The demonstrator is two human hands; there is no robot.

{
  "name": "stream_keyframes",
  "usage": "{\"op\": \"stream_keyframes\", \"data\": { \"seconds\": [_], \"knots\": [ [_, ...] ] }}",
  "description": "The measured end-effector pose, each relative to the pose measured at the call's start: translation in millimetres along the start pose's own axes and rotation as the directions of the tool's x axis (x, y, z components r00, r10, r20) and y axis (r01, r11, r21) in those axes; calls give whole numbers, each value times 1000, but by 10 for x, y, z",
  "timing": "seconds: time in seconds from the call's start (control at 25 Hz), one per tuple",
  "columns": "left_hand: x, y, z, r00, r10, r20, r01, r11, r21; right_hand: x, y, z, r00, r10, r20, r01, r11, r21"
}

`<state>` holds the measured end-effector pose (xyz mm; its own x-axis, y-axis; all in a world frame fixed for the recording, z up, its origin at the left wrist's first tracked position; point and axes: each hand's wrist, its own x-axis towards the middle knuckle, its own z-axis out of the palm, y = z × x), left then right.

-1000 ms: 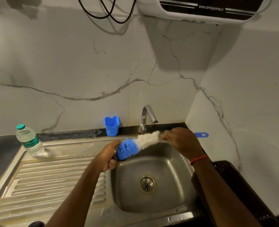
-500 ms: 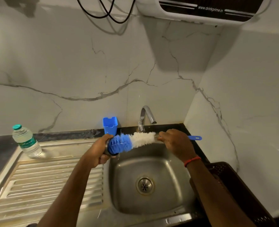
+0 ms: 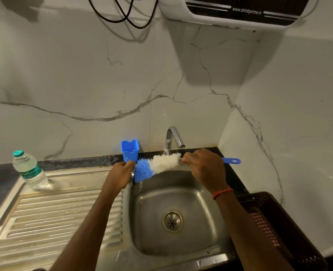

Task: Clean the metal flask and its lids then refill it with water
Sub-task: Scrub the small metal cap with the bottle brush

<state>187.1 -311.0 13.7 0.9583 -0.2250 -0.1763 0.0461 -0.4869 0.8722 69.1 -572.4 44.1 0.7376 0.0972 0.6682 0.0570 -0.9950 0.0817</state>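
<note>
My left hand (image 3: 118,177) grips a small metal piece (image 3: 132,175) over the left rim of the sink (image 3: 152,212); only a sliver of it shows, so I cannot tell whether it is a lid or the flask. A bottle brush (image 3: 161,164) with blue and white bristles lies nearly level, and its blue tip presses against that piece. My right hand (image 3: 204,169) grips the brush's blue handle (image 3: 231,160), which sticks out to the right. Both hands are just in front of the tap (image 3: 173,137), and no water is running.
A blue plastic holder (image 3: 130,151) stands on the back ledge left of the tap. A small water bottle (image 3: 29,171) stands at the back of the ribbed drainboard (image 3: 54,222). A dark perforated basket (image 3: 279,231) sits right of the sink. A water purifier (image 3: 240,10) hangs above.
Both hands and the brush have shifted a little to the left and up toward the tap, with the brush now lying flatter. Both grips are unchanged.
</note>
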Motion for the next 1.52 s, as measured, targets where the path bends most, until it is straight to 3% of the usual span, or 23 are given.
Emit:
{"op": "stream_keyframes", "data": {
  "seconds": [0.04,0.12,0.2,0.28,0.32,0.36,0.4,0.44,0.48,0.52,0.6,0.64,0.72,0.8,1.0,1.12,1.2,1.36,1.52],
  "knots": [
    [-56,54,-21,987,-95,130,98,995,-15,26,43,-6,1000,-6,-22,6,1000,-3],
    [-112,68,-110,894,-233,383,324,926,-192,5,138,24,1000,-19,-5,19,999,34],
    [-108,36,-198,806,-206,555,502,734,-457,-44,184,47,999,-12,42,7,994,110],
    [-74,18,-171,840,-179,513,528,495,-690,-75,141,68,991,-13,130,-16,975,223],
    [-76,38,-108,890,-206,407,456,411,-789,-88,76,63,982,-26,185,-26,961,275],
    [-74,41,-34,940,-235,247,324,392,-861,-100,-1,60,975,-47,216,-25,948,316],
    [-85,34,28,968,-249,30,146,461,-875,-121,-75,78,973,-51,225,-30,938,344],
    [-75,26,66,958,-210,-197,-31,605,-795,-127,-131,93,974,-28,225,-56,932,358],
    [-27,-18,81,932,-84,-353,-169,760,-628,-121,-170,83,970,23,241,-110,930,350],
    [12,-52,63,920,65,-387,-240,874,-422,-106,-165,79,963,82,257,-167,931,326],
    [97,-62,-10,954,218,-207,-236,970,-65,-102,-47,83,947,162,279,-241,931,276],
    [111,-39,-41,971,215,-107,-215,977,7,-104,26,62,943,178,281,-256,928,271],
    [82,18,-44,994,111,-18,-112,988,-111,-129,180,19,939,169,299,-261,918,298],
    [3,22,29,999,-8,-33,-3,945,-326,-167,278,-43,917,152,370,-287,894,344],
    [-163,-42,176,993,-72,-92,29,913,-406,-265,390,-156,883,158,442,-325,885,333],
    [-188,-91,45,958,-269,-100,170,811,-559,-376,584,-285,878,223,423,-367,882,296],
    [-200,-141,-17,956,-292,-8,221,740,-636,-450,685,-344,868,255,427,-388,883,262],
    [-336,-144,115,938,-193,288,347,531,-773,-543,625,-270,870,303,389,-401,893,202],
    [-386,-164,201,920,-152,362,392,412,-823,-618,547,-236,849,375,372,-480,841,248]
  ]
}}
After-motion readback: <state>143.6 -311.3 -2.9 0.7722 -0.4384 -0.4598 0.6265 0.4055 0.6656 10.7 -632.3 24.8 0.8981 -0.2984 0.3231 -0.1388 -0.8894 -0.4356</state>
